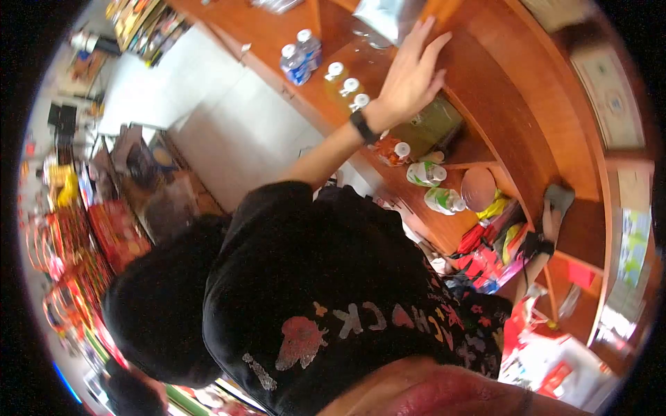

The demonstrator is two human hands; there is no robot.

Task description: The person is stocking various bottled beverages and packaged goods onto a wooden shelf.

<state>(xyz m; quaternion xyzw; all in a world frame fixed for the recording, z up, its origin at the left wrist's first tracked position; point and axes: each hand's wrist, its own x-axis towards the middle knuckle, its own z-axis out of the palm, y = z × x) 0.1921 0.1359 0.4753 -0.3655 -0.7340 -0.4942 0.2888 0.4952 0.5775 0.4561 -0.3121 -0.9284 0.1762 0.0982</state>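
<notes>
My left hand (pixel 411 82), with a black watch on its wrist, reaches over the wooden shelving (pixel 499 90) with its fingers spread. Its fingertips come close to a blurred orange item (pixel 442 10) and a silvery-white pack (pixel 385 19). Below that wrist stand several white-capped bottles (pixel 350 86). Farther right, my right hand (pixel 549 225), wearing a black band at the wrist, is closed on a grey cloth (pixel 559 198) against the wooden surface. Near that arm sits a pinkish round lid-like disc (pixel 479 188).
Two blue-labelled water bottles (pixel 295 66) stand at the shelf edge. White-and-green bottles (pixel 444 201) stand nearer, beside colourful packets (pixel 485 256). A framed paper (pixel 609 97) is at right, a white-and-red bag (pixel 562 364) below. Red packaged goods (pixel 118 236) fill the left, beyond pale floor tiles (pixel 229 125).
</notes>
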